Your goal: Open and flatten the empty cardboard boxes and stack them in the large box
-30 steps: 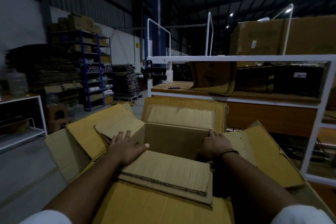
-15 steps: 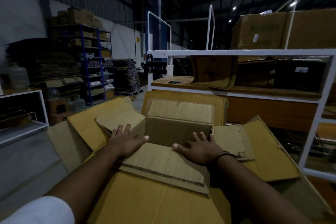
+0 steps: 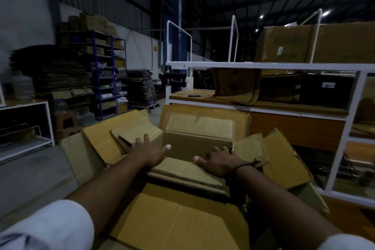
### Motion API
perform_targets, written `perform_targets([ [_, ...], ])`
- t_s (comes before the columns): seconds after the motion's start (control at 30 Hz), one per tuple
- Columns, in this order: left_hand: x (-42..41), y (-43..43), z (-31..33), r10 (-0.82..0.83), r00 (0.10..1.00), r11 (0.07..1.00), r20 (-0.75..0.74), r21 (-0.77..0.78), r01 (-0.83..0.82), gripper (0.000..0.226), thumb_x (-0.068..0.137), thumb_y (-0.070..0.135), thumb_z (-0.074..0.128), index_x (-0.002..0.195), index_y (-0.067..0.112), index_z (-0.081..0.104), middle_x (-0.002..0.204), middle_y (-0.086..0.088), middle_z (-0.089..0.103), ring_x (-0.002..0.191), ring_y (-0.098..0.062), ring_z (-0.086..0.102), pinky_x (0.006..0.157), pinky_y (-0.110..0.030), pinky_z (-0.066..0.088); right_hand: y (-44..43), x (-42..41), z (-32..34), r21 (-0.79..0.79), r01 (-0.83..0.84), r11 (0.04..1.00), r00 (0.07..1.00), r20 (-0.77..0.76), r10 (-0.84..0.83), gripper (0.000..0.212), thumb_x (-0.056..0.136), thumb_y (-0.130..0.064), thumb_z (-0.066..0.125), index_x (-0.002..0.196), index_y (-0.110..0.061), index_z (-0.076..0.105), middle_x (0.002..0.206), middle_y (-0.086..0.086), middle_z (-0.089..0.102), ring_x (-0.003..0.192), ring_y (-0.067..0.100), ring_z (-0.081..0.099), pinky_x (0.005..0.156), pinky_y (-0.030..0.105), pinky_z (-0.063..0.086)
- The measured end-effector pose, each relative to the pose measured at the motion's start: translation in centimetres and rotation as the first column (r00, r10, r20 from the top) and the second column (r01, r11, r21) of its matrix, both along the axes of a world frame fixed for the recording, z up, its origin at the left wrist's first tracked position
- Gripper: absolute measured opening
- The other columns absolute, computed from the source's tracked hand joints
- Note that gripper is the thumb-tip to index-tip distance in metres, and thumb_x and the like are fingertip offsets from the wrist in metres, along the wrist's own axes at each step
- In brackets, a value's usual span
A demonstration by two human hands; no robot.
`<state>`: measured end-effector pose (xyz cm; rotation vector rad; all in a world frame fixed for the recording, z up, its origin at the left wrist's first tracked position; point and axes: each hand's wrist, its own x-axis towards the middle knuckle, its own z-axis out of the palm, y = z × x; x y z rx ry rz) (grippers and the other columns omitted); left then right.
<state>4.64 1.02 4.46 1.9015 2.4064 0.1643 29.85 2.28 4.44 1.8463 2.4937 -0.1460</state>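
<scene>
Over the open mouth of the large box (image 3: 178,219), both hands lie flat on the flattened cardboard (image 3: 182,170) that sits at the box's near edge. The left hand (image 3: 149,153) presses where that sheet meets the left flap (image 3: 105,138). The right hand (image 3: 218,161) presses the sheet's right end, near the right flap (image 3: 284,160). Each grip is apart, fingers straight and spread, holding nothing.

By my reading the task is partly done. At least a couple of flattened layers lie stacked in the box, but the pile looks tilted, with its near edge high on the rim and its far end dipping into the cavity, so it needs seating. A brown box (image 3: 284,44) on top of the white rack (image 3: 263,66) may be waiting its turn; whether it is empty I cannot tell.

The four flaps splay outward, leaving the mouth open. The rack stands close behind the far edge and along the right, while the floor (image 3: 30,178) to the left looks like the freer side.
</scene>
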Motion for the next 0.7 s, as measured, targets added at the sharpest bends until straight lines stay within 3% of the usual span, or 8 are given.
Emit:
perform_targets([
  [0.07,0.9,-0.2,1.4,-0.032,0.999,0.997,-0.001,0.076,0.032,0.084,0.098,0.077,0.017,0.164,0.025,0.023,0.172,-0.016,-0.003,0.157,-0.043,0.0,0.125,-0.054,0.009,0.3,0.3,1.3,0.015,0.025,1.0,1.0,-0.009,-0.024,0.091,0.09,-0.086,0.024,0.151,-0.024,0.049,0.165,0.015,0.03,0.151,0.041,0.024,0.12,0.058,0.026],
  [0.17,2.3,0.0,3.7,-0.058,0.998,0.988,0.009,0.146,0.056,0.085,0.097,0.079,0.021,0.162,0.024,0.028,0.172,-0.014,0.003,0.156,-0.042,0.008,0.124,-0.053,0.014,0.6,0.9,3.8,0.018,0.044,0.999,0.998,-0.05,-0.043,0.081,0.091,-0.084,0.033,0.138,-0.023,0.058,0.142,0.012,0.055,0.128,0.032,0.049,0.106,0.051,0.045],
  [0.37,6.9,2.4,7.7,-0.133,0.991,0.955,-0.017,0.265,0.132,0.089,0.093,0.082,0.024,0.155,0.02,0.041,0.17,-0.016,0.015,0.152,-0.042,0.025,0.119,-0.058,0.03,0.1,4.5,10.1,0.137,0.047,0.989,0.999,-0.003,-0.047,0.086,0.093,-0.08,0.038,0.156,-0.02,0.039,0.158,0.011,0.044,0.14,0.032,0.045,0.106,0.047,0.043],
  [0.47,10.7,3.0,9.1,-0.2,0.98,0.927,0.005,0.325,0.188,0.091,0.093,0.082,0.025,0.156,0.018,0.04,0.169,-0.018,0.019,0.151,-0.042,0.027,0.118,-0.059,0.032,-0.2,8.1,12.0,0.211,0.05,0.976,0.998,-0.034,-0.043,0.091,0.09,-0.083,0.039,0.156,-0.02,0.04,0.159,0.01,0.044,0.14,0.031,0.046,0.108,0.048,0.045],
  [0.57,15.6,2.8,10.2,-0.272,0.962,0.905,0.017,0.343,0.25,0.087,0.096,0.079,0.026,0.158,0.019,0.036,0.17,-0.018,0.013,0.152,-0.043,0.025,0.118,-0.058,0.032,-0.6,12.2,12.8,0.271,0.106,0.957,0.991,-0.109,-0.079,0.081,0.091,-0.08,0.044,0.148,-0.023,0.047,0.144,0.009,0.057,0.121,0.028,0.059,0.097,0.046,0.052],
  [0.7,22.3,2.8,11.0,-0.375,0.927,0.868,0.012,0.356,0.346,0.09,0.093,0.082,0.026,0.157,0.02,0.039,0.169,-0.015,0.02,0.15,-0.043,0.029,0.114,-0.059,0.037,-1.3,17.5,13.2,0.349,0.205,0.915,0.975,-0.156,-0.159,0.083,0.092,-0.08,0.042,0.15,-0.02,0.044,0.148,0.013,0.054,0.127,0.031,0.057,0.096,0.047,0.053],
])
